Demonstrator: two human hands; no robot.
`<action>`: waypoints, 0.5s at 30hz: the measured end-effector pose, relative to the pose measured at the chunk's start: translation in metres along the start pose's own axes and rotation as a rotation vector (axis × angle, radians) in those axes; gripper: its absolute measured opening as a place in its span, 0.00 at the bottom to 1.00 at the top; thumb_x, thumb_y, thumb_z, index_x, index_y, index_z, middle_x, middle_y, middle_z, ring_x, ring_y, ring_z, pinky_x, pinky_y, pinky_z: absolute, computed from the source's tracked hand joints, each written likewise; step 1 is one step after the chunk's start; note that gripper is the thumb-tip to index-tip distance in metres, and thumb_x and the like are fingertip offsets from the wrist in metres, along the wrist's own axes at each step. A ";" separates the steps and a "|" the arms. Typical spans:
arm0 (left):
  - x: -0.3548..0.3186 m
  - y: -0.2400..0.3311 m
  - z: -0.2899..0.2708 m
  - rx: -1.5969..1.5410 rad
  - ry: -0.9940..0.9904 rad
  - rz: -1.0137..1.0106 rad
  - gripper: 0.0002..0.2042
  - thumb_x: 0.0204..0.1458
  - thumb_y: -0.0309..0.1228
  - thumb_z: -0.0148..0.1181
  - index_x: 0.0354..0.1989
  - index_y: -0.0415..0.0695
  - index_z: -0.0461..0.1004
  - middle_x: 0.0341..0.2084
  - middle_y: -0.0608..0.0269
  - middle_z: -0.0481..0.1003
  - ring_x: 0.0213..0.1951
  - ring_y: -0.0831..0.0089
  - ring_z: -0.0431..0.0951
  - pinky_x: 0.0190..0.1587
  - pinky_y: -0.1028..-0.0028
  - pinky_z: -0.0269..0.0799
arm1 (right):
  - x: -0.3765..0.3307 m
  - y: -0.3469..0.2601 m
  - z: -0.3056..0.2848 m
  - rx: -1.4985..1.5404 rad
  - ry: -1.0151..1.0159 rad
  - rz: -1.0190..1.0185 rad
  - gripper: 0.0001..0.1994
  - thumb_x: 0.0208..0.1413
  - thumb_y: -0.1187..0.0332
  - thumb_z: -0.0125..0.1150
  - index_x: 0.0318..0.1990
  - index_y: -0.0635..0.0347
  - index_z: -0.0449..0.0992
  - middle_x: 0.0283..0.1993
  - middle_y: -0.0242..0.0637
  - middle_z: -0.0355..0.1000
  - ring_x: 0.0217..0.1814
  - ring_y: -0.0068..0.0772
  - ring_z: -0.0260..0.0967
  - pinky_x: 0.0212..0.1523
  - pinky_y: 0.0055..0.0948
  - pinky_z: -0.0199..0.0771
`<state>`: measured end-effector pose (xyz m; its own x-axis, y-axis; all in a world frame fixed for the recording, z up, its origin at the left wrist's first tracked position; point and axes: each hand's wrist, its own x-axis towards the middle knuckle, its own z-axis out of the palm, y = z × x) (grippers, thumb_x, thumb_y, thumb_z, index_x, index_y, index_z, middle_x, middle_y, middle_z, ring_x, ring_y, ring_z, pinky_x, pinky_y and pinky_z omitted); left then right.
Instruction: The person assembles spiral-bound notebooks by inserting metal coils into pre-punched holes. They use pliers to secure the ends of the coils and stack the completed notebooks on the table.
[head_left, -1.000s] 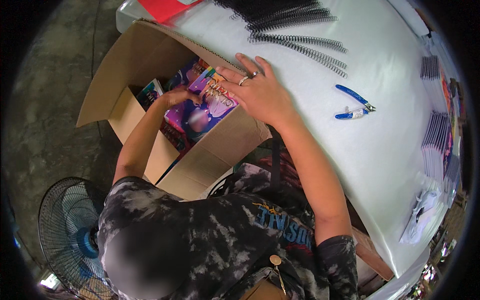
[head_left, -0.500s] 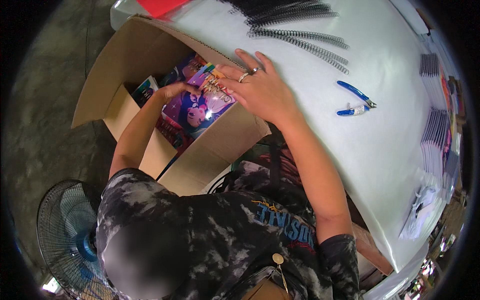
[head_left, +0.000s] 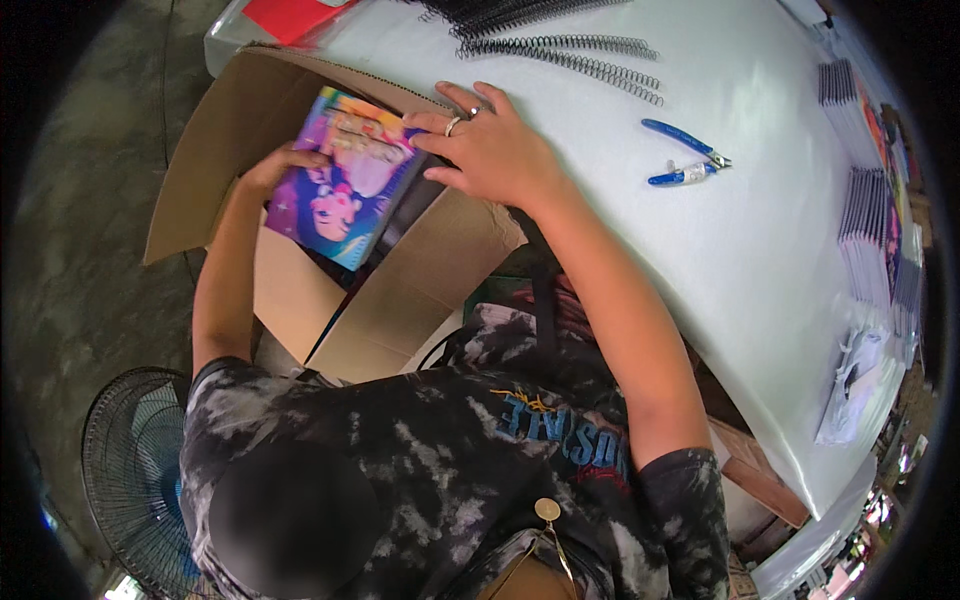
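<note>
A notebook (head_left: 345,190) with a purple, blue and orange illustrated cover is tilted in the mouth of the cardboard box (head_left: 430,280). My left hand (head_left: 280,168) grips its left side, thumb over the cover and the other fingers hidden behind it. On the opposite side, my right hand (head_left: 495,145) rests over the box's table-side edge with fingers spread. Its fingertips lie close to the notebook's right edge; whether they touch it I cannot tell. Rings show on two of those fingers. The notebook hides most of what lies inside the box.
On the white table (head_left: 740,260) lie blue-handled cutters (head_left: 690,155) and black spiral coils (head_left: 570,50). Stacks of bound notebooks (head_left: 865,220) line the right edge, beside a clear plastic packet (head_left: 850,385). A standing fan (head_left: 135,480) is at the lower left, on the floor.
My left hand has lifted the notebook and shifted it left within the box, its cover now turned differently. My right hand has come off the cover to the box edge.
</note>
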<state>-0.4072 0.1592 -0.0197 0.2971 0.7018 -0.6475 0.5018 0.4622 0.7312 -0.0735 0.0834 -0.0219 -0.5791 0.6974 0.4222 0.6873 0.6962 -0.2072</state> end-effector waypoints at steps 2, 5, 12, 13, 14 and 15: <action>-0.022 -0.018 -0.038 -0.192 0.101 0.061 0.14 0.41 0.33 0.58 0.35 0.37 0.74 0.30 0.61 0.75 0.34 0.72 0.73 0.44 0.74 0.67 | -0.003 0.003 0.004 0.008 -0.023 -0.012 0.18 0.50 0.50 0.54 0.46 0.43 0.75 0.57 0.18 0.63 0.64 0.37 0.53 0.63 0.46 0.46; -0.073 0.009 -0.022 -0.600 0.281 0.185 0.26 0.37 0.36 0.59 0.48 0.38 0.67 0.37 0.53 0.73 0.38 0.62 0.75 0.48 0.66 0.69 | -0.010 0.011 0.004 0.081 -0.086 0.034 0.23 0.53 0.44 0.46 0.48 0.47 0.73 0.56 0.22 0.65 0.66 0.38 0.49 0.65 0.47 0.39; -0.065 -0.025 0.041 -1.141 -0.666 0.713 0.29 0.50 0.46 0.49 0.56 0.39 0.57 0.48 0.50 0.66 0.47 0.60 0.69 0.46 0.60 0.70 | -0.029 -0.042 -0.023 1.697 0.005 0.713 0.37 0.55 0.39 0.40 0.59 0.65 0.58 0.52 0.41 0.66 0.56 0.35 0.59 0.54 0.36 0.61; -0.049 -0.015 0.062 -1.154 -0.898 0.635 0.25 0.52 0.44 0.47 0.54 0.39 0.59 0.47 0.51 0.66 0.46 0.62 0.69 0.44 0.62 0.71 | -0.032 -0.048 -0.033 1.787 -0.026 0.704 0.39 0.54 0.37 0.39 0.61 0.64 0.54 0.55 0.41 0.63 0.57 0.35 0.58 0.56 0.37 0.59; -0.042 0.007 0.085 -1.052 -0.834 0.376 0.25 0.52 0.43 0.47 0.54 0.39 0.60 0.47 0.52 0.67 0.46 0.63 0.69 0.44 0.64 0.71 | -0.038 -0.050 -0.043 1.867 -0.043 0.706 0.41 0.53 0.35 0.38 0.62 0.63 0.50 0.57 0.41 0.60 0.59 0.35 0.56 0.57 0.37 0.58; -0.041 0.027 0.108 -0.974 -0.757 0.114 0.25 0.52 0.43 0.47 0.53 0.38 0.60 0.47 0.52 0.67 0.46 0.64 0.69 0.44 0.65 0.71 | -0.042 -0.053 -0.053 1.956 -0.078 0.693 0.44 0.51 0.33 0.37 0.64 0.63 0.46 0.60 0.42 0.56 0.60 0.35 0.54 0.58 0.37 0.56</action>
<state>-0.3179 0.0840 0.0032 0.8563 0.4245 -0.2942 -0.2746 0.8566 0.4368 -0.0621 0.0085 0.0183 -0.5370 0.8321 -0.1387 -0.4852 -0.4392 -0.7561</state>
